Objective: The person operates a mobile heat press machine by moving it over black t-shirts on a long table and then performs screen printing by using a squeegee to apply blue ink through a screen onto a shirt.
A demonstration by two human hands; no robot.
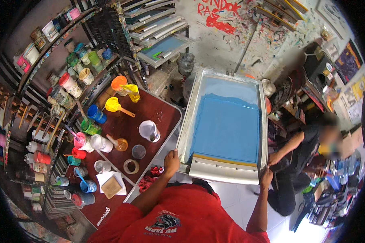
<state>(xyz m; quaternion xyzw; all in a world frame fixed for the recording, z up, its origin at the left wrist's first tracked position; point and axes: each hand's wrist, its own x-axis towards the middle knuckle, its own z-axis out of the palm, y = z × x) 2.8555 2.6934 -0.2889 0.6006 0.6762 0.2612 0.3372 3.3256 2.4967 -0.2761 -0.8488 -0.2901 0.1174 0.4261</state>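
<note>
A large screen-printing frame [190, 117] with a pale metal rim stands in front of me, its mesh coated blue [227, 125]. A white trough-shaped coater [223, 170] with a yellow edge lies across its near end. My left hand [171, 161] grips the frame's near left corner. My right hand [266, 176] holds the near right corner by the coater's end. My red shirt fills the bottom of the view.
A dark red table [150, 107] on my left carries several paint cups, a white jug [149, 131], a tape roll [131, 166] and rags. Shelves of paint jars [69, 81] line the left wall. A person [308, 158] crouches at the right, hand near the frame.
</note>
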